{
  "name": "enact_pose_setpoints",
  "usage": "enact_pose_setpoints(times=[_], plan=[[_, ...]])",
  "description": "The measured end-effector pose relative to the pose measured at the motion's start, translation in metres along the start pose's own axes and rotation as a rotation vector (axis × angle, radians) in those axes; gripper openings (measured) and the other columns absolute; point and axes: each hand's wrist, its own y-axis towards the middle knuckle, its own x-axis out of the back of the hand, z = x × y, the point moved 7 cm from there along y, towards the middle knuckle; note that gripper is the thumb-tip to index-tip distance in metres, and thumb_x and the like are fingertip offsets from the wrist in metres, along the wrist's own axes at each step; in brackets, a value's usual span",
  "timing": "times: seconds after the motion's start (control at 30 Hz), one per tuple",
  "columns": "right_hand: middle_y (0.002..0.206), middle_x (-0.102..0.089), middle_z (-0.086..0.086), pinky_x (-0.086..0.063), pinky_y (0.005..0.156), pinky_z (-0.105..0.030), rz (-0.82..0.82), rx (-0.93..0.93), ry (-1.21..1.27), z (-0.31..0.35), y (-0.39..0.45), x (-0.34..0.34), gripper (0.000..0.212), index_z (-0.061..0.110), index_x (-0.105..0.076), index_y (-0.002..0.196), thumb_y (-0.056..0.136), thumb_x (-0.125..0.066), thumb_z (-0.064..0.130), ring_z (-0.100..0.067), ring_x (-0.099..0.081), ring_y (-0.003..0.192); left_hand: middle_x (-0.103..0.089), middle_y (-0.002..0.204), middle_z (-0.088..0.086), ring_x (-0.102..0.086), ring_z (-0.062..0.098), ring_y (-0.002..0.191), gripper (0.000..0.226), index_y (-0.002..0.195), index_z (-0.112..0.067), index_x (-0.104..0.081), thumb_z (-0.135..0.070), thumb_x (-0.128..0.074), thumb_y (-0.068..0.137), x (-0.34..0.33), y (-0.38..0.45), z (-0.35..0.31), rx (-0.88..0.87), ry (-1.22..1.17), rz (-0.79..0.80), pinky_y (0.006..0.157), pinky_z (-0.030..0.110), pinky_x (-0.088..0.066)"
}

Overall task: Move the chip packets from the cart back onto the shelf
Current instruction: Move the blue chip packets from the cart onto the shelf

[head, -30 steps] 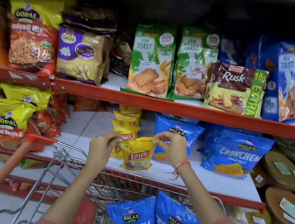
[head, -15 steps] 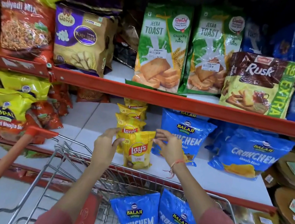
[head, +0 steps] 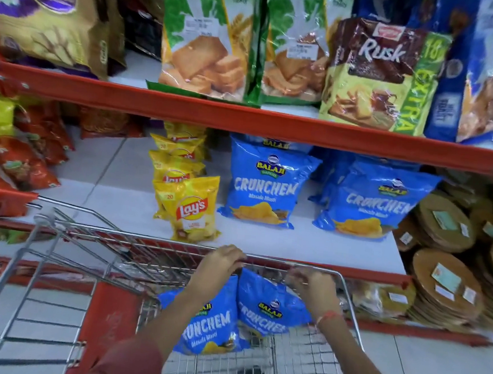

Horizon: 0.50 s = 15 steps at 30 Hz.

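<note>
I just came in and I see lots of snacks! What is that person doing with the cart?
A person is putting chips back on the shelf. Both hands are down in the cart: the left hand and right hand are at the top of a blue Crunchem packet. Another blue packet lies beside it. The yellow Lay's packet already stands on the white shelf, nobody touching it.

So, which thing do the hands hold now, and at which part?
Both hands, left and right, pinch the top edge of the right blue Crunchem packet in the cart. The Lay's packet stands free on the shelf.
</note>
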Motion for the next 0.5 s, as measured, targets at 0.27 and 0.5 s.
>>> enact_pose_setpoints(times=[0.27, 0.5], plan=[[0.109, -0.066, -0.015, -0.050, 0.081, -0.031, 0.358, -0.196, -0.387, -0.083, -0.013, -0.028, 0.034, 0.006, -0.061, 0.105, 0.080, -0.068, 0.028, -0.028, -0.063, 0.100, -0.021, 0.154, 0.013, -0.025, 0.030, 0.139, 0.067, 0.143, -0.007, -0.016, 0.014, -0.041, 0.085, -0.097, -0.002, -0.013, 0.031, 0.449, 0.567, 0.116, 0.045, -0.025], [0.105, -0.068, -0.014, -0.052, 0.083, -0.033, 0.425, -0.178, -0.337, -0.103, -0.018, -0.054, 0.031, 0.012, -0.066, 0.103, 0.078, -0.069, 0.031, -0.025, -0.064, 0.097, -0.040, 0.138, 0.019, -0.035, 0.036, 0.129, 0.040, 0.129, -0.001, -0.037, 0.000, -0.043, 0.089, -0.108, -0.005, 0.001, 0.142, 0.640, 0.545, 0.111, 0.048, -0.033]])
